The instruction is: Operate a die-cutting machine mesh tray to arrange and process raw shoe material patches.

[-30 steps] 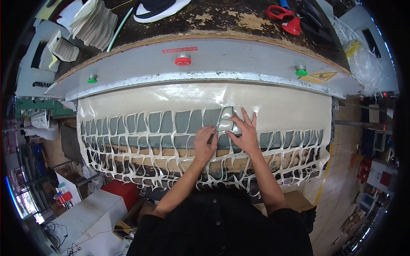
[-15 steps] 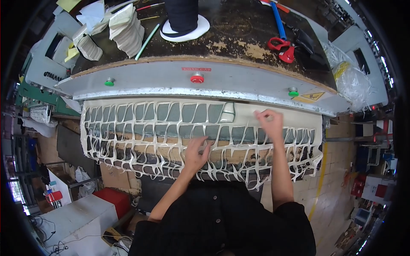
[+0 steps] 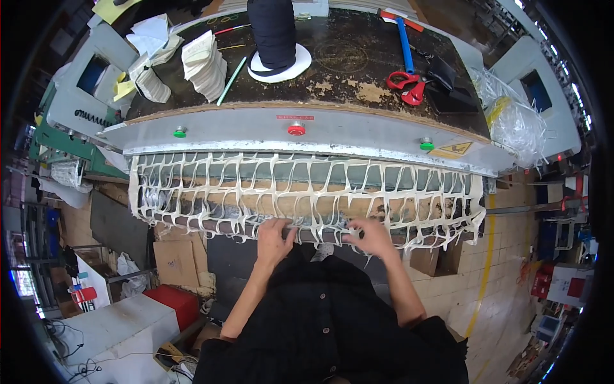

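A cream sheet (image 3: pixel 284 192), cut through into a web of thin strips with rows of openings, lies across the board in front of the press beam. Its ragged near edge hangs toward me. My left hand (image 3: pixel 274 242) is at that near edge, fingers bent over the strips and thumb beside them. To its right, my right hand (image 3: pixel 372 238) curls thumb and fingers around strips of the same edge. The fingertips of both hands are partly hidden among the strips. Through the openings the worn, tan-patched board (image 3: pixel 297 206) shows.
Behind the sheet runs a grey press beam (image 3: pixel 230 132) with a red button (image 3: pixel 296 130) and green buttons (image 3: pixel 426 144). On the dark top stand a black thread spool (image 3: pixel 272 38), stacked cream pieces (image 3: pixel 204 67), red scissors (image 3: pixel 409 86) and a blue stick (image 3: pixel 405 45). Plastic wrap (image 3: pixel 521 125) bulges at right.
The sheet has shifted away from me beneath the beam; its uncut patch and the small cutting die there are out of sight. Both hands have come to its near edge, the right from farther back.
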Demonstrator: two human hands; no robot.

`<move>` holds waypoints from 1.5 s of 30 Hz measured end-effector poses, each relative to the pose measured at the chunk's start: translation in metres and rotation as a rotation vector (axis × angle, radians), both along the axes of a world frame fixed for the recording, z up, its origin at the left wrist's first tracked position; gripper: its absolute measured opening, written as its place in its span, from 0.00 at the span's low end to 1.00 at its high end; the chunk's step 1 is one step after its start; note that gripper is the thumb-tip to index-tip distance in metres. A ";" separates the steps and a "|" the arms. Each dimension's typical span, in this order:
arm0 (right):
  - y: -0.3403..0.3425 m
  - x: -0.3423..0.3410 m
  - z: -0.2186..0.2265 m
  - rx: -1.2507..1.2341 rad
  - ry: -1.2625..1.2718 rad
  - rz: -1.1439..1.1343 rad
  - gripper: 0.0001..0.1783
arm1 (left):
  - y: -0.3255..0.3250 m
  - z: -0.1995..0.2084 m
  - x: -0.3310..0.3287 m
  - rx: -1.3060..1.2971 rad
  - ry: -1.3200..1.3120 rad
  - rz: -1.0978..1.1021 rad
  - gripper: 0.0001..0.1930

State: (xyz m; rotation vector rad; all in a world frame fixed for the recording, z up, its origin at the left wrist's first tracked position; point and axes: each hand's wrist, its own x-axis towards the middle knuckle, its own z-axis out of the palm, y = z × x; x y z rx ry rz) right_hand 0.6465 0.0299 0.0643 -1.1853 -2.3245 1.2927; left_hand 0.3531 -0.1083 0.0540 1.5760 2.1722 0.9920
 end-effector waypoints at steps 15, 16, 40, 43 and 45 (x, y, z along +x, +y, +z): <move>0.013 -0.043 -0.007 0.331 -0.237 -0.112 0.25 | 0.048 -0.005 -0.020 -0.101 0.198 -0.192 0.22; 0.022 -0.047 -0.006 0.358 -0.226 -0.103 0.25 | 0.056 -0.005 -0.024 -0.089 0.188 -0.165 0.22; 0.044 -0.123 -0.018 0.095 -0.348 -0.313 0.51 | 0.045 -0.050 0.026 -0.148 0.292 -0.296 0.45; 0.052 -0.112 -0.017 0.125 -0.353 -0.327 0.47 | 0.050 -0.042 0.025 -0.139 0.300 -0.315 0.44; 0.066 -0.076 -0.007 -0.280 0.093 -0.384 0.44 | 0.047 -0.039 0.020 -0.149 0.303 -0.322 0.44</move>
